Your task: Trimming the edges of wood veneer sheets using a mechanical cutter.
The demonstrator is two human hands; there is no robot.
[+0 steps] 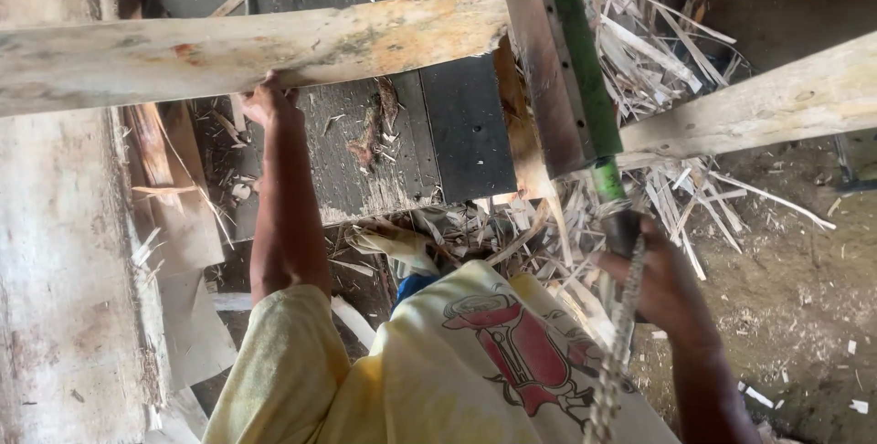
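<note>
A long pale wooden plank [228, 47] runs across the top of the head view from the left edge to a metal machine frame [539, 69]. My left hand [267, 100] grips the plank's lower edge from below. My right hand [653, 275] is closed around the dark grip of a green lever handle [598, 106] that slants up along the frame; a braided rope [617, 353] hangs from the grip over my wrist. A second plank [758, 101] sticks out to the right of the frame. My yellow shirt [429, 371] fills the bottom middle.
Wood splinters and strips [658, 51] pile behind and under the frame. A dark flat machine bed [411, 124] lies under the plank. A broad rough timber [64, 280] stands at the left. Dirt floor [804, 298] with chips lies at the right.
</note>
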